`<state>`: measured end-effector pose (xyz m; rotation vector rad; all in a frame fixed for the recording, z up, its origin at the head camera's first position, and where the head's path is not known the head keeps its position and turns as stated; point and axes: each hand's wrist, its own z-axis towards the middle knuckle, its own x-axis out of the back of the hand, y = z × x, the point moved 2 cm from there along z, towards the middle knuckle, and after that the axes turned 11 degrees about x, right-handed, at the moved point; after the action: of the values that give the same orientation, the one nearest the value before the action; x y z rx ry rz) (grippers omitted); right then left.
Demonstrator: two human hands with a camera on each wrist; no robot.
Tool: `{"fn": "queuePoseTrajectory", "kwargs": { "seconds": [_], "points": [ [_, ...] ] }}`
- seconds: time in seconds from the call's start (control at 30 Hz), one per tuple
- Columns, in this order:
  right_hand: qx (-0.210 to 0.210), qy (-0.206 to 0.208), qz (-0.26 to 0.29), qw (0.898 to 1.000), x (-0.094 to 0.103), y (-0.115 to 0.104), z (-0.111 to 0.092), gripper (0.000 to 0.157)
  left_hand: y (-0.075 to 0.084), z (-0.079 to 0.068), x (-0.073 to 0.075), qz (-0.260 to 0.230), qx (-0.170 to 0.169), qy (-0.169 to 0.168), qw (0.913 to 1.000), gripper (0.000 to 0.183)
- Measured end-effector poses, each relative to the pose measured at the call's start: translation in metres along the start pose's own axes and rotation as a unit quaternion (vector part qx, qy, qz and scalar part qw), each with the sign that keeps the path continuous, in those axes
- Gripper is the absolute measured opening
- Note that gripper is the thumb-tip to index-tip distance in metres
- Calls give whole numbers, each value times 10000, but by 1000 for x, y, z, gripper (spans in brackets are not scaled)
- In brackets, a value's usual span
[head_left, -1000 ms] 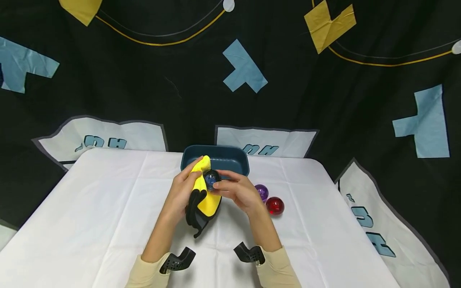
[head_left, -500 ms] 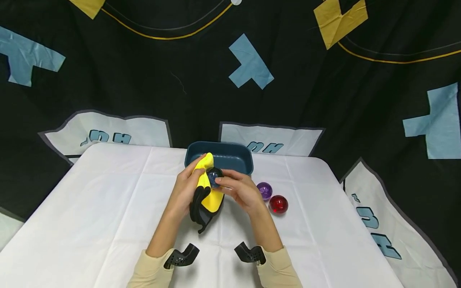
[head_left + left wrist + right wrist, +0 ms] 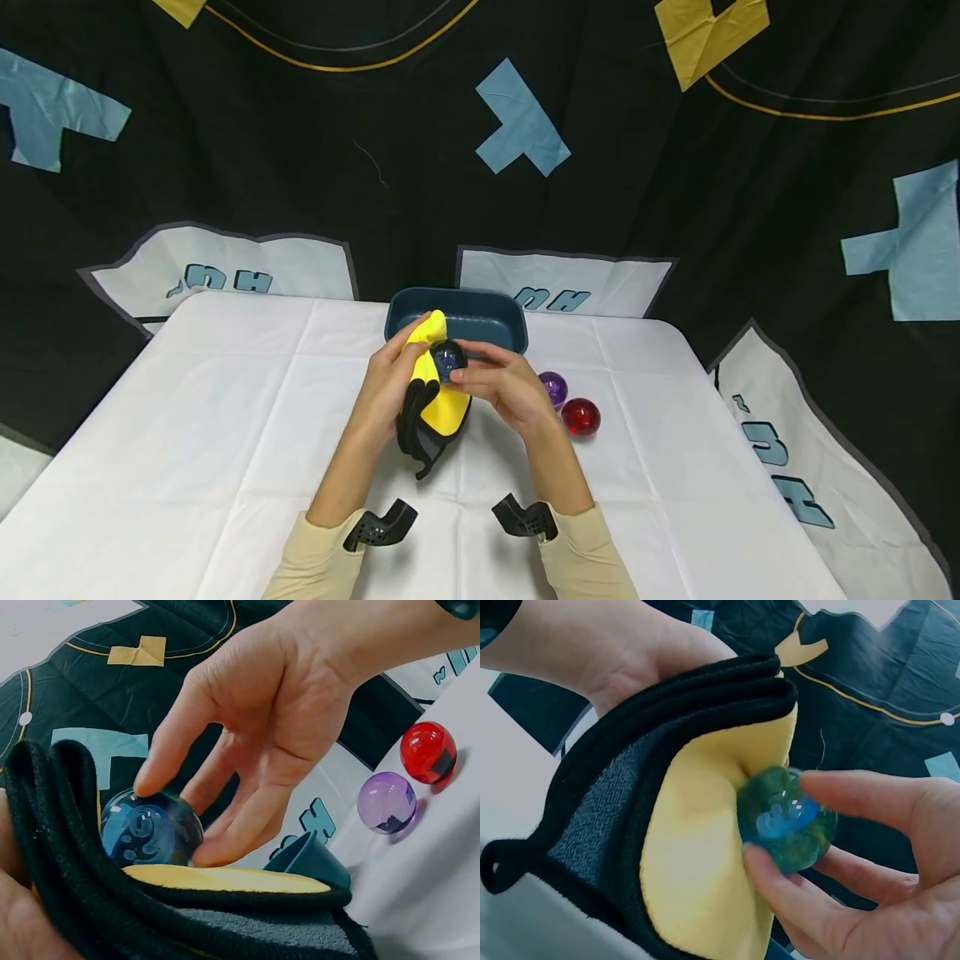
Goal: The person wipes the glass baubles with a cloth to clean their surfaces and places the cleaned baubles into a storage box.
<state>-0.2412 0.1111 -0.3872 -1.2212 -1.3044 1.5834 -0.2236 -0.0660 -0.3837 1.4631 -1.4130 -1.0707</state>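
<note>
We see the clear bluish ball (image 3: 448, 360) between the two hands, against the yellow face of the cloth (image 3: 447, 410). Nearer to it is the right hand (image 3: 512, 387), its narrow grip pinching the ball at the fingertips. The left hand (image 3: 385, 387) grips the cloth, which hangs lengthwise toward us; the round ball has no long axis.
</note>
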Motion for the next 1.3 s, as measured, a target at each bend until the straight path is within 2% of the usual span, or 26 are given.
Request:
{"fn": "queuePoseTrajectory", "kwargs": {
  "seconds": [0.13,0.3,0.57,0.8,0.93,1.17,1.3],
  "points": [
    [-55,-68,134,9999,-1,3,1,46,2,-1,1,80,-33,89,9999,42],
    [-129,-123,30,9998,-3,6,3,43,4,-3,2,176,-53,177,9997,41],
    [235,405,48,9989,-7,-2,1,41,7,-4,2,29,-28,49,10000,41],
    [98,214,-259,9994,-7,-7,-4,50,6,-5,2,29,67,102,9999,42],
    [50,254,-206,9995,-6,-5,-4,55,5,-5,0,7,139,148,9998,39],
    [173,226,-219,9994,-3,1,0,39,4,-7,-3,31,7,211,9998,36],
    [176,290,-341,9988,0,3,3,38,5,-6,-4,77,-80,200,9997,36]
  ]
}}
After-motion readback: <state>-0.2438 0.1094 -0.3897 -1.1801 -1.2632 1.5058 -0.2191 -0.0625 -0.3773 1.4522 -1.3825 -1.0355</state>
